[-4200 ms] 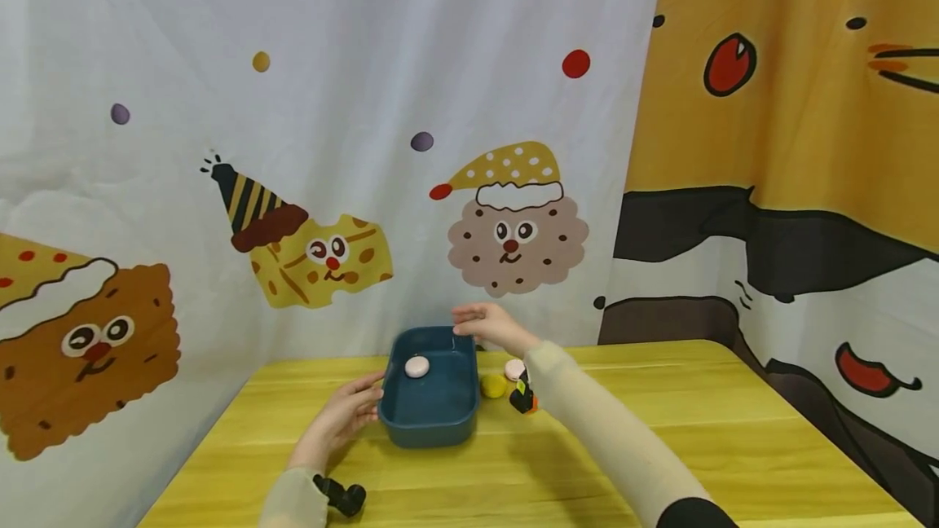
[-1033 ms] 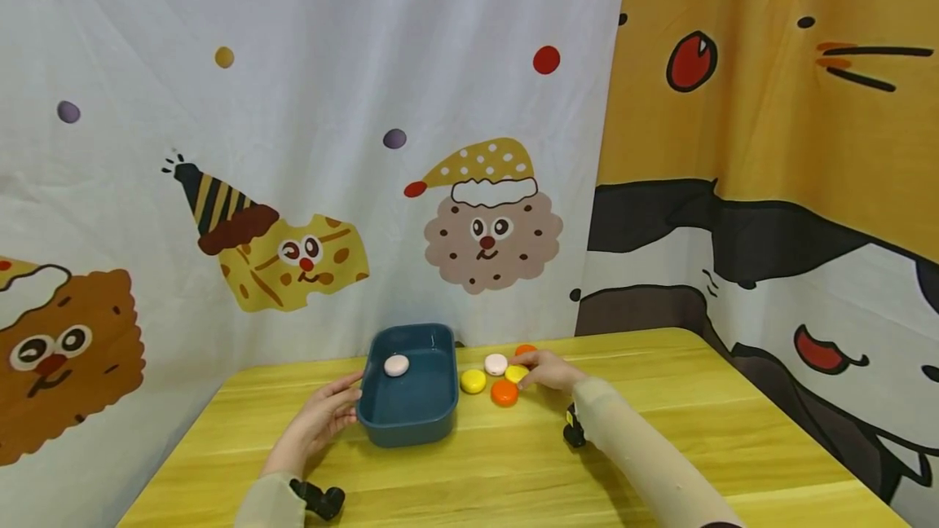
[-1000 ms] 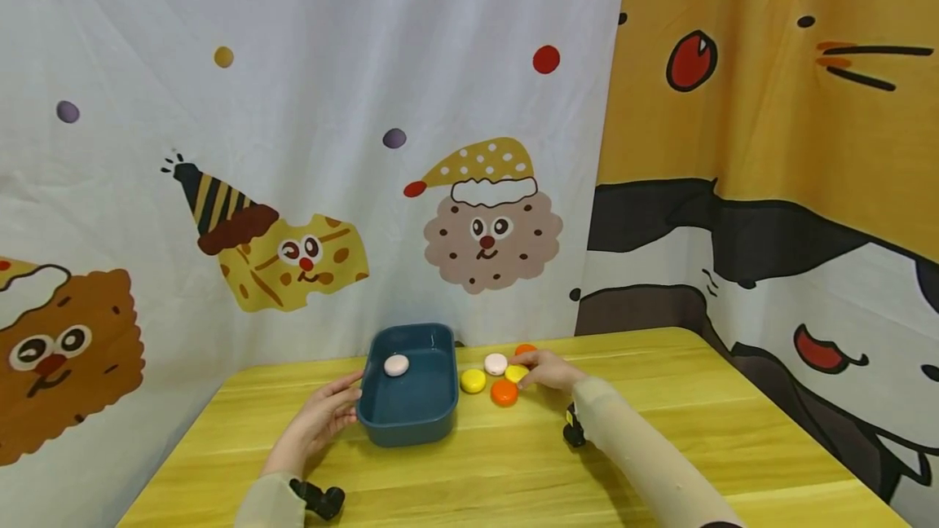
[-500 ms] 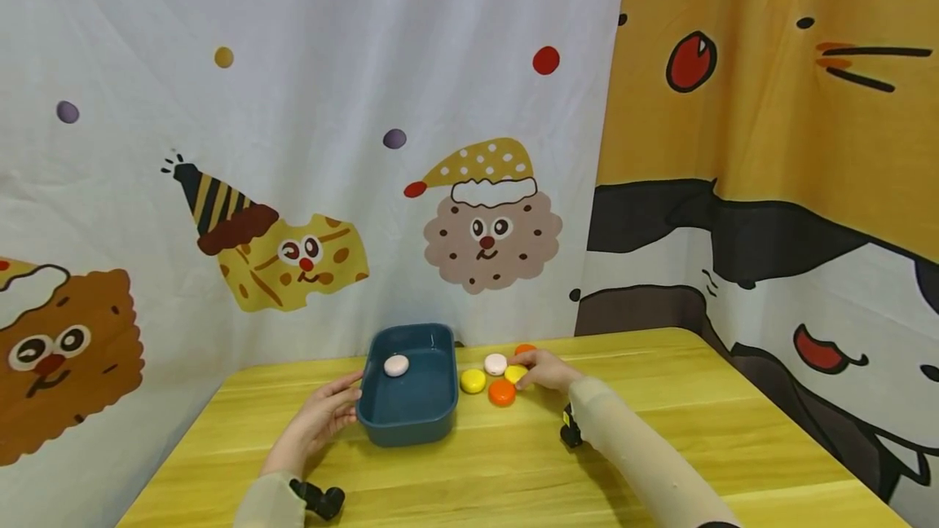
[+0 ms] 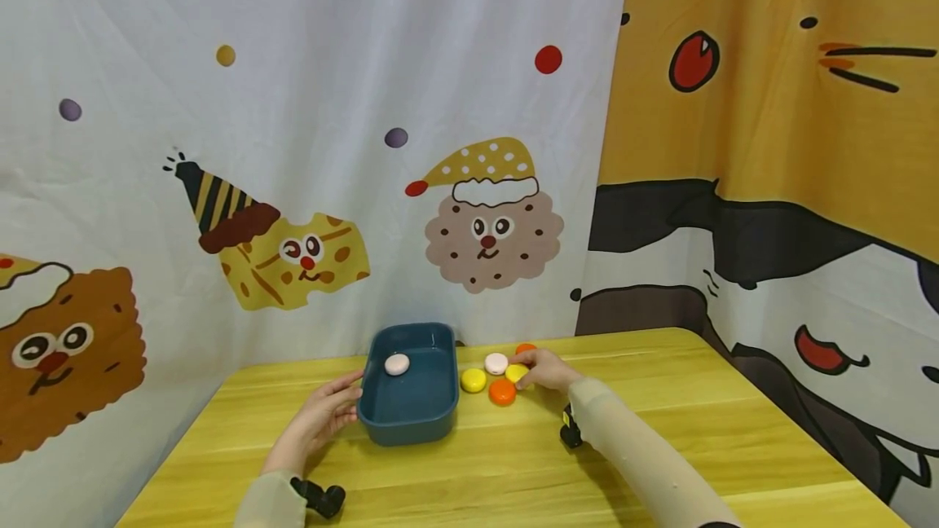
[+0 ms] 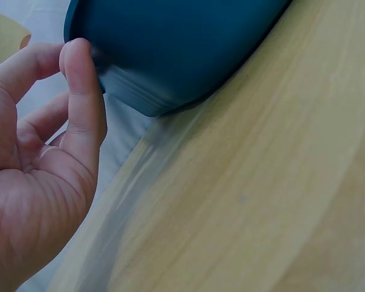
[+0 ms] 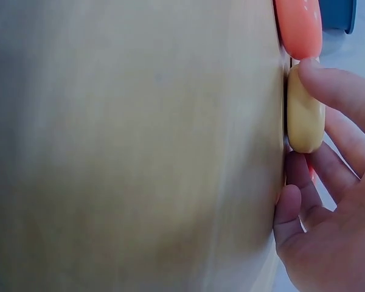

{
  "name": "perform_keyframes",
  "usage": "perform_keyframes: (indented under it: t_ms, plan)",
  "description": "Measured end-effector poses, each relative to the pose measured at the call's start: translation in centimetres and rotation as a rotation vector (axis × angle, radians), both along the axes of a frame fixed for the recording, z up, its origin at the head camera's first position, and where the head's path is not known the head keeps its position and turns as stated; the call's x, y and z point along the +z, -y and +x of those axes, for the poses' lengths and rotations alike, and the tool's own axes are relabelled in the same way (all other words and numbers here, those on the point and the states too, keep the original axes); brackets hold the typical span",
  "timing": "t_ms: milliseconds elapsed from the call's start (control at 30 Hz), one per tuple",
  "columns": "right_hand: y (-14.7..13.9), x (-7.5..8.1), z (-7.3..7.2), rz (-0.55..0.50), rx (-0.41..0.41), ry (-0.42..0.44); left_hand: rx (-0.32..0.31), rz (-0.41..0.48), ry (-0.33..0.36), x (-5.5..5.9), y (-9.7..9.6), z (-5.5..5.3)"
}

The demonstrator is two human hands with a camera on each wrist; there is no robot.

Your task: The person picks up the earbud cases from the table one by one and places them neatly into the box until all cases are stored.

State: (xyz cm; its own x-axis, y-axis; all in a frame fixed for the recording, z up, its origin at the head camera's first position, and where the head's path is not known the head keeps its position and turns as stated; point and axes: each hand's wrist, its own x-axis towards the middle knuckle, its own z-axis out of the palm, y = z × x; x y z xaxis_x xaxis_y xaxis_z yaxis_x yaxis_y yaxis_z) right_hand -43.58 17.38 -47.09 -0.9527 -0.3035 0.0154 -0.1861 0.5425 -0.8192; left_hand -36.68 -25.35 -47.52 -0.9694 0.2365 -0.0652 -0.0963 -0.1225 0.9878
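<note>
In the head view, my left hand [image 5: 328, 411] rests its fingertips against the left side of a dark blue bin [image 5: 409, 433]. The left wrist view has the thumb and forefinger at the edge of that bin [image 6: 170, 48]. A pale pink disc [image 5: 397, 364] lies inside it. To the bin's right, my right hand [image 5: 546, 369] pinches a glossy yellow disc [image 5: 516, 375], partly covered by the fingers. The right wrist view shows the thumb on one side of this disc [image 7: 306, 115] and fingers on the other.
Around the right hand lie an orange disc [image 5: 502, 392], a second yellow disc [image 5: 473, 380], another pale pink disc [image 5: 496, 363] and a second orange disc [image 5: 526, 348] at the back. Behind the wooden table [image 5: 440, 487] hangs a printed curtain [image 5: 330, 104].
Since the oldest frame, my right hand has gone from the bin's far right corner to the discs. The near orange disc has since slid slightly left. The left hand stays at the bin.
</note>
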Motion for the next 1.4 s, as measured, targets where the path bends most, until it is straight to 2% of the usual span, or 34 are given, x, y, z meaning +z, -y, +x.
perform_keyframes:
  t_ms: [300, 467, 733, 933, 1233, 1400]
  plan:
    - [-0.4, -0.2, -0.4, 0.032, 0.024, -0.030, -0.017, 0.006, 0.000, 0.2, 0.0, 0.0]
    - [-0.6, 0.6, -0.1, 0.014, 0.012, -0.035, -0.017, 0.009, 0.012, 0.2, 0.0, -0.1]
    - [-0.8, 1.1, -0.5, -0.024, -0.023, -0.038, -0.020, 0.012, 0.012, 0.1, 0.0, -0.2]
    - [-0.9, 1.8, -0.2, -0.038, 0.004, -0.008, -0.003, 0.023, 0.023, 0.3, -0.1, 0.0]
    - [-0.5, 3.4, -0.2, -0.016, -0.001, -0.047, -0.015, 0.025, 0.011, 0.3, 0.0, 0.0]
    - [-0.3, 4.0, -0.3, -0.030, -0.002, -0.044, 0.014, -0.006, 0.009, 0.2, -0.1, -0.1]
